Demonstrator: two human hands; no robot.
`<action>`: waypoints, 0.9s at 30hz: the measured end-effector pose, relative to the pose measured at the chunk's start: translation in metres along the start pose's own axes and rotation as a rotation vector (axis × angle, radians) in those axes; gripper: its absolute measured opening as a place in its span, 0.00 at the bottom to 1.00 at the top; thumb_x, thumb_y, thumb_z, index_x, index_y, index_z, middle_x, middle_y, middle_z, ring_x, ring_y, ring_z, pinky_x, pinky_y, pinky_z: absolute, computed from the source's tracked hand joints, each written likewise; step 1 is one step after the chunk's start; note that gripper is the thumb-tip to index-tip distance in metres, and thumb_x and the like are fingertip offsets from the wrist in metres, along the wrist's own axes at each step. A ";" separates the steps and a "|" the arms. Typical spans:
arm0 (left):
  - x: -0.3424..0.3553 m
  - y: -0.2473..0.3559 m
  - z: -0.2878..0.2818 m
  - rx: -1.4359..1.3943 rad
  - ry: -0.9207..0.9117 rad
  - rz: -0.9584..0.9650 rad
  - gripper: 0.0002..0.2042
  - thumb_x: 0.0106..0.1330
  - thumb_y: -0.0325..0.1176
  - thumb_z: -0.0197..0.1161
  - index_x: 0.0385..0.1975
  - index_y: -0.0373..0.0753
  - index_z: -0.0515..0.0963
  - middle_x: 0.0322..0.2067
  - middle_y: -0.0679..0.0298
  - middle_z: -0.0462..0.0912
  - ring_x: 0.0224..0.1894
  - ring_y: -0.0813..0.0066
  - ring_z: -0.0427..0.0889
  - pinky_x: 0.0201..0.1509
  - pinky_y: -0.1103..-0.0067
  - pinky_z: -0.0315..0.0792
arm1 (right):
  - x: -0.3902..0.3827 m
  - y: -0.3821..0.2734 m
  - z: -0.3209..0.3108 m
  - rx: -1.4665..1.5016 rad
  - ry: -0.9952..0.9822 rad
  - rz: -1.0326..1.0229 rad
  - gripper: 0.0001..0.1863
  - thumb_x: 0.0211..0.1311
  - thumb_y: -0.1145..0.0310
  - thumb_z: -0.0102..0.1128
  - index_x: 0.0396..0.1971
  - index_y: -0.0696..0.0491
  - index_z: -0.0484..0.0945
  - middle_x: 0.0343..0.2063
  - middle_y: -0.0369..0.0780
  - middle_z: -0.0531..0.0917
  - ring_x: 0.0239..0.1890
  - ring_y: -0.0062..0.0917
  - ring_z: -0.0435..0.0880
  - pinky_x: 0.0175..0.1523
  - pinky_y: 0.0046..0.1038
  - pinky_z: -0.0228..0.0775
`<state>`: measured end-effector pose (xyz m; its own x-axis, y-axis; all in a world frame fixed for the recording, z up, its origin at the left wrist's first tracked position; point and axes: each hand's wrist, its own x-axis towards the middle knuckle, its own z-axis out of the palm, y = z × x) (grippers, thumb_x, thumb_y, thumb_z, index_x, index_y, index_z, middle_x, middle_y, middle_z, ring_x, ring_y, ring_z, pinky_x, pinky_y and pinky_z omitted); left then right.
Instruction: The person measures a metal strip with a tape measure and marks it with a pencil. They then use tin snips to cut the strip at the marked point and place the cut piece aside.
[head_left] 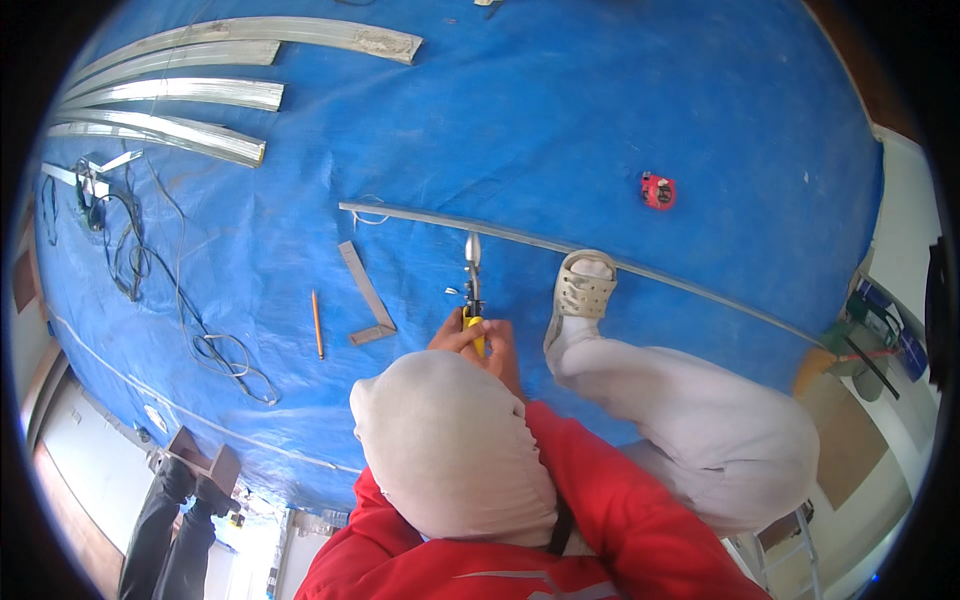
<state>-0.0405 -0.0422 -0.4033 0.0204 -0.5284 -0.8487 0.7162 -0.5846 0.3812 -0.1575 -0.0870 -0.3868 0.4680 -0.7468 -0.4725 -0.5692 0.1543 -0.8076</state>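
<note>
A pair of yellow-handled metal snips (473,283) points away from me over the blue sheet. My left hand (453,334) and my right hand (501,356) are both closed around its handles. The tip of the snips is at the near edge of a long thin metal strip (520,236); I cannot tell whether the blades are around it. Small pale scraps (453,291) lie beside the snips. My right foot, in a beige clog (581,292), is against or on the strip. My bent left knee partly hides my forearms.
A metal square (368,287) and an orange pencil (318,325) lie to the left. A red tape measure (658,190) sits beyond the strip. Metal channels (215,93) and tangled cable (135,250) are farther left. Another person's legs (180,530) show lower left; a bucket (868,365) stands right.
</note>
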 end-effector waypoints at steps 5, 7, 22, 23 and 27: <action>0.021 -0.007 -0.018 0.453 -0.112 0.175 0.29 0.67 0.48 0.67 0.58 0.32 0.69 0.44 0.57 0.76 0.47 0.68 0.76 0.53 0.71 0.74 | 0.000 -0.001 0.000 0.022 0.009 0.091 0.18 0.62 0.65 0.71 0.43 0.62 0.78 0.42 0.48 0.76 0.45 0.43 0.78 0.47 0.40 0.72; 0.033 -0.013 -0.025 0.271 -0.102 -0.015 0.34 0.66 0.49 0.70 0.65 0.32 0.69 0.48 0.49 0.78 0.47 0.58 0.82 0.52 0.68 0.77 | 0.003 -0.001 0.000 0.014 0.023 0.069 0.18 0.62 0.64 0.71 0.43 0.62 0.78 0.42 0.48 0.76 0.45 0.43 0.79 0.47 0.40 0.72; 0.025 -0.031 -0.032 0.597 -0.198 0.327 0.23 0.68 0.49 0.65 0.54 0.40 0.72 0.48 0.53 0.67 0.53 0.59 0.69 0.57 0.70 0.66 | -0.001 0.010 0.004 0.062 -0.021 0.101 0.19 0.61 0.63 0.71 0.40 0.63 0.77 0.39 0.47 0.76 0.40 0.42 0.79 0.44 0.39 0.72; 0.023 -0.028 -0.030 0.623 -0.199 0.273 0.24 0.68 0.49 0.65 0.54 0.40 0.72 0.48 0.53 0.67 0.52 0.60 0.70 0.57 0.71 0.66 | -0.001 0.010 0.004 0.068 -0.026 0.125 0.19 0.62 0.62 0.71 0.40 0.63 0.77 0.38 0.47 0.75 0.40 0.42 0.79 0.43 0.39 0.72; 0.022 -0.020 -0.025 0.522 -0.185 0.137 0.23 0.68 0.49 0.65 0.54 0.40 0.73 0.48 0.53 0.67 0.52 0.60 0.70 0.58 0.70 0.66 | -0.001 0.007 0.003 -0.038 -0.016 0.070 0.19 0.62 0.61 0.71 0.39 0.62 0.77 0.37 0.47 0.75 0.39 0.42 0.79 0.43 0.39 0.72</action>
<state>-0.0371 -0.0269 -0.4385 -0.0670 -0.6927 -0.7181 0.2750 -0.7047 0.6541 -0.1599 -0.0834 -0.3927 0.4367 -0.7246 -0.5331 -0.6263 0.1805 -0.7584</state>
